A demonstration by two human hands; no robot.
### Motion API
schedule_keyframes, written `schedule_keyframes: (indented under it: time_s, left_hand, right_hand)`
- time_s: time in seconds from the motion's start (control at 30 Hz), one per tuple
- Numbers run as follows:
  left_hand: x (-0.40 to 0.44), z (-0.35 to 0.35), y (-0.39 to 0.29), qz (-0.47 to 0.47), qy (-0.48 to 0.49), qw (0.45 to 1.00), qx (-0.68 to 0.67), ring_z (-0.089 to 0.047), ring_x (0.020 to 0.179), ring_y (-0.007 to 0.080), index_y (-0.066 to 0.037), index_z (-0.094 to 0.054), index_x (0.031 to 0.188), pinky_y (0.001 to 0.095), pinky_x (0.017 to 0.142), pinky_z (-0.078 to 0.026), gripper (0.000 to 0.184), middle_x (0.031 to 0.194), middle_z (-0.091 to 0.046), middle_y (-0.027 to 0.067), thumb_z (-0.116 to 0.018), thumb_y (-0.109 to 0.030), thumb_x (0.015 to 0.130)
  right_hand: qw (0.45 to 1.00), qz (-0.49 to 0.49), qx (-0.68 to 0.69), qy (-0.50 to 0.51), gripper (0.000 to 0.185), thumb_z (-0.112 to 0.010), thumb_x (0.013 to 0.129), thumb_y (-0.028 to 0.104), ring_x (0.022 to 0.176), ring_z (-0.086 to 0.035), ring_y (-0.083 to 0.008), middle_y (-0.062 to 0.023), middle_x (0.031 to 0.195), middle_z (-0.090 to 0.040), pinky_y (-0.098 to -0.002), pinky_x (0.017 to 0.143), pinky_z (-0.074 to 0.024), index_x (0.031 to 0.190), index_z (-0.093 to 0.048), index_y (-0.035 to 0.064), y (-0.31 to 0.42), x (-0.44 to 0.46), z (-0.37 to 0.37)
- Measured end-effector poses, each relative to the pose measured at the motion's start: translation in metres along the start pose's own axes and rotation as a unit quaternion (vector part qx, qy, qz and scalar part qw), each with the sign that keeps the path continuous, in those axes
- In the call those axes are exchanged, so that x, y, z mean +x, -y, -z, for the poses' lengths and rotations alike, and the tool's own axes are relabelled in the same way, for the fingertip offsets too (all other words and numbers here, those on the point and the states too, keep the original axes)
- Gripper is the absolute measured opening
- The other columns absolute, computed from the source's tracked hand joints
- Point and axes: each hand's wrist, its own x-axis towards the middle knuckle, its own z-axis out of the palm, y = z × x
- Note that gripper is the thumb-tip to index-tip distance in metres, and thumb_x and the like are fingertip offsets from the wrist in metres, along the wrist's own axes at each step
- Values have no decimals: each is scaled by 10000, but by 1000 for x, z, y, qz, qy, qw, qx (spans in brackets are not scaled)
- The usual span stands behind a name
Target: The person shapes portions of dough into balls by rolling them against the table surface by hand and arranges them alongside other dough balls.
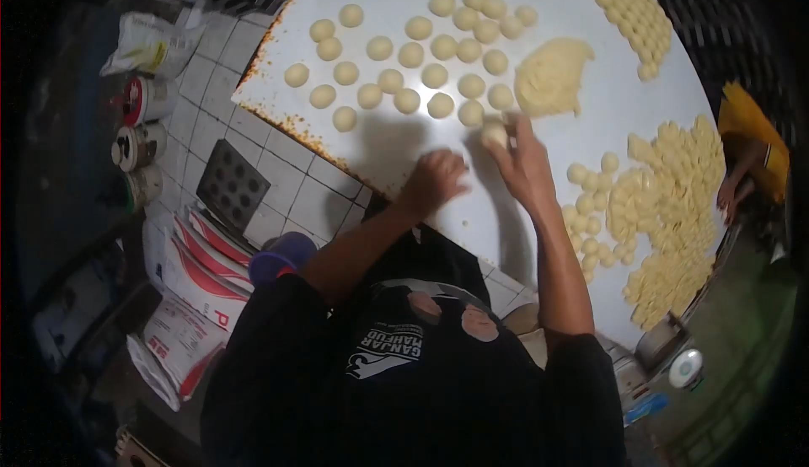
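Note:
My right hand (524, 162) holds a dough ball (495, 135) between thumb and fingers, just below a large flat lump of dough (552, 77). Over the table's near edge is my left hand (436, 182), its fingers curled but apart, with nothing seen in them. Many round dough balls (410, 54) lie spread across the white table (472, 231), up and left of my hands. A heap of small flattened dough pieces (674, 214) covers the right side, with smaller balls (590, 227) beside it.
Rows of shaped dough (628, 16) line the far right edge. A co-worker's hand (730, 197) rests at the right edge. On the tiled floor at left stand tubs (143, 145), a dark moulded tray (233, 185), sacks (181, 340) and a purple container (291, 252).

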Motion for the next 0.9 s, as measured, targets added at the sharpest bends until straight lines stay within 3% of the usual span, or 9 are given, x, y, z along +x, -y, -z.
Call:
schedule_keyframes:
  time_s: [0.1,0.17,0.23,0.4,0.47,0.67,0.73,0.8,0.9]
  left_hand:
    - [-17,49,35,7,93,992,-83,-628,1026,303,-113,-674,972,458,957,-513,120,1008,-620,73,-743,-181,900]
    - [-27,62,53,-24,166,986,14,-622,1189,327,-52,-688,1119,478,1001,-521,309,1255,-626,118,-770,-172,847]
    - [8,68,38,14,102,994,-37,-615,1201,320,-47,-683,1129,482,1011,-519,345,1262,-627,109,-778,-183,827]
    - [-28,73,19,99,99,987,-81,-539,1381,397,-22,-622,1323,528,1121,-472,584,1421,-577,155,-832,-212,813]
    - [-52,92,23,134,49,989,-50,-510,1427,439,-19,-604,1386,547,1144,-461,617,1528,-521,188,-826,-202,840]
    - [-98,96,7,156,56,984,-59,-547,1388,443,-10,-613,1404,530,1187,-435,575,1499,-578,210,-799,-142,877]
    - [-98,111,-14,158,-4,987,-18,-589,1321,409,-18,-634,1354,501,1141,-470,476,1414,-620,193,-742,-132,904]
    - [-107,121,-27,166,-14,986,-30,-601,1305,409,-24,-650,1334,508,1132,-476,432,1407,-626,196,-729,-136,924]
    - [-130,111,-57,195,2,981,15,-604,1323,411,-37,-633,1396,508,1126,-495,485,1419,-622,210,-757,-123,935]
  right_hand:
    - [980,150,69,-109,437,-797,955,288,1113,-688,-444,-246,1251,-706,-488,918,-547,1244,-638,1,85,103,-43]
    - [967,183,113,-133,437,-799,950,320,1117,-678,-432,-240,1235,-704,-491,938,-533,1213,-656,2,88,167,-84]
    - [884,382,-191,-190,399,-760,969,346,1108,-636,-409,-208,1135,-685,-507,974,-487,1157,-674,5,59,217,-132]
    - [991,121,36,50,228,-712,1012,245,1042,-633,-379,-160,1082,-649,-502,920,-501,1101,-667,40,15,50,-123]
    - [907,376,-96,163,317,-780,954,345,1029,-635,-361,-131,1085,-655,-505,916,-507,1094,-676,80,-50,3,-106]
    - [944,300,-137,-18,375,-840,854,355,1017,-582,-362,-130,1048,-631,-488,875,-443,1032,-637,94,-53,5,-165]
    - [938,327,-119,1,345,-836,862,346,995,-584,-372,-136,1046,-634,-505,858,-451,996,-646,92,-80,-19,-151]
    - [915,307,-80,251,317,-834,866,348,974,-588,-372,-132,1036,-640,-513,835,-461,941,-657,96,-135,-19,-117]
    - [922,357,-152,3,281,-819,883,324,975,-594,-381,-148,988,-639,-505,858,-466,945,-690,81,-86,4,-116]
